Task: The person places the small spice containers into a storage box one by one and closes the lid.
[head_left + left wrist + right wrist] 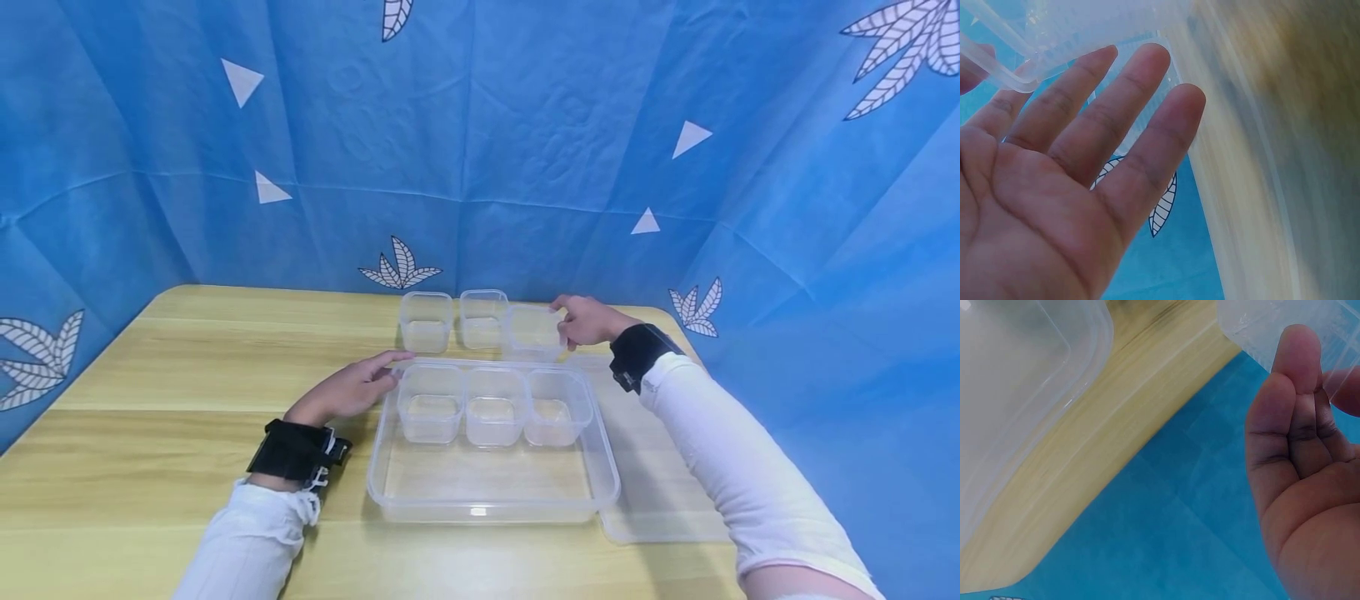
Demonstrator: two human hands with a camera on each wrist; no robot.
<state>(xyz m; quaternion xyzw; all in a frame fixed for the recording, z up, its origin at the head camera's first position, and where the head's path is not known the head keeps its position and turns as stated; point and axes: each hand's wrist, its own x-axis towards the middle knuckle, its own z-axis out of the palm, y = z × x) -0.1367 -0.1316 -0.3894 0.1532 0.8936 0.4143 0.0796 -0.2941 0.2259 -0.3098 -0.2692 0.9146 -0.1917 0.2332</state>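
Note:
Three clear small containers, one of them the left container (431,406), stand in a row along the back of a clear tray (480,507). At the tray's back left corner is my left hand (348,390), fingers mostly straight, thumb at the corner. In the left wrist view the palm of my left hand (1054,175) faces the camera beside a clear rim (1019,84). Behind the tray, my right hand (591,321) pinches the right side of another small container (534,332). The right wrist view shows my right hand (1310,462) with fingertips against its clear wall (1254,325).
Two more small containers, a left one (426,323) and a middle one (483,321), stand behind the tray. A flat translucent lid (660,500) lies right of the tray, partly under my right sleeve. A blue patterned cloth (465,150) hangs behind the wooden table (150,433).

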